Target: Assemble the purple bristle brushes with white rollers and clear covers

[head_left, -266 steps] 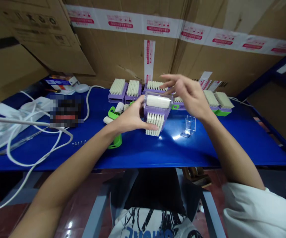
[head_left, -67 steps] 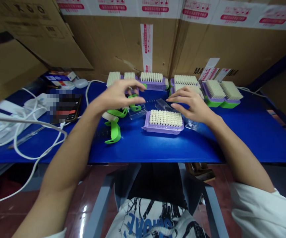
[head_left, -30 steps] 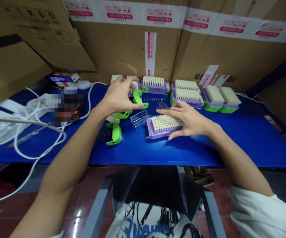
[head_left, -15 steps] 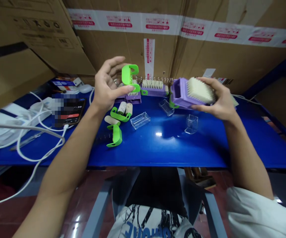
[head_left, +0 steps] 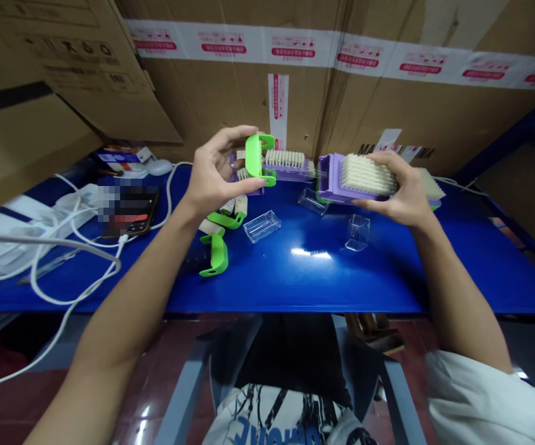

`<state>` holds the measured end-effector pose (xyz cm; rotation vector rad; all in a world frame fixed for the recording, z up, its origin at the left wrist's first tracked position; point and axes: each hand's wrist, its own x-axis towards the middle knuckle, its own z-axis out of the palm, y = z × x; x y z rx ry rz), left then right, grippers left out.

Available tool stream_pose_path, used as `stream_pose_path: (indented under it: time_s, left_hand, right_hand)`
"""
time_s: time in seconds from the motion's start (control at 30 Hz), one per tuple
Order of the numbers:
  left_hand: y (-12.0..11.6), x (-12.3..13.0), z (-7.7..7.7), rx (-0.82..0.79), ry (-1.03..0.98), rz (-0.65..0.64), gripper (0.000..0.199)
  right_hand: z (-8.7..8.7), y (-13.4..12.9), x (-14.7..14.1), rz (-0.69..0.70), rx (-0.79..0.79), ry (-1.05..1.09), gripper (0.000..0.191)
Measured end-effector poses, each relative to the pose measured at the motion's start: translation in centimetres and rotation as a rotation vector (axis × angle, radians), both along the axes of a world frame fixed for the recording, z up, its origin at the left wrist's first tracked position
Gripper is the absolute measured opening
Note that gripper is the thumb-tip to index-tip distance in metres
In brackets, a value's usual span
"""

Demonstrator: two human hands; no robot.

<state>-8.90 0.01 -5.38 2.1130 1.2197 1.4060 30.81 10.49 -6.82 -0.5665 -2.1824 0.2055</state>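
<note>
My left hand [head_left: 218,170] holds a bright green U-shaped bracket [head_left: 253,157] by its ends, between thumb and fingers. To the right, my right hand [head_left: 404,191] is closed round a purple brush [head_left: 334,179] with a dense block of cream bristles [head_left: 368,175]; its open purple frame end faces left, toward the bracket. The two pieces are apart. Behind the bracket, a purple brush [head_left: 290,167] with cream bristles lies at the back of the blue table [head_left: 295,284]. Another green bracket [head_left: 219,254] rests on the table below my left hand.
Clear plastic pieces [head_left: 262,226] [head_left: 312,201] [head_left: 357,232] lie mid-table. A phone [head_left: 132,210], white cables [head_left: 70,300] and a power strip are at the left. Cardboard [head_left: 230,93] stands behind. More cream bristles [head_left: 429,184] show beyond my right hand.
My left hand has moved right and slightly down with the green bracket, nearer the purple brush. My right hand has shifted a little left, and the brush's bristles now face more toward the camera.
</note>
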Motion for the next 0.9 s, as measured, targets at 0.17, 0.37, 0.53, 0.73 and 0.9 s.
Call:
stream_pose_path:
  time_s: [0.17,0.37,0.53,0.73,0.9]
  left_hand:
    - [0.1,0.5,-0.6,0.014,0.102,-0.046,0.102]
    - [-0.6,3.0,-1.4,-0.044,-0.042,-0.097,0.101]
    - [-1.4,4.3,-2.0,-0.033,0.003,-0.138,0.089]
    - [-1.2,4.3,-2.6,-0.023,0.098,-0.108,0.094]
    - [-0.1,3.8,-3.9,0.079,0.02,-0.185,0.091]
  right_hand:
    - [-0.1,-0.8,-0.6,0.055,0.0,-0.048,0.067]
    - [-0.4,-1.5,-2.1,0.101,0.07,0.008,0.072]
    - [-0.2,-2.5,-3.0,0.035,0.025,-0.036,0.073]
    - [-0.3,-3.2,-3.3,0.047,0.039,-0.014,0.072]
    - [-0.9,-2.7,-3.4,0.061,0.005,0.009,0.081]
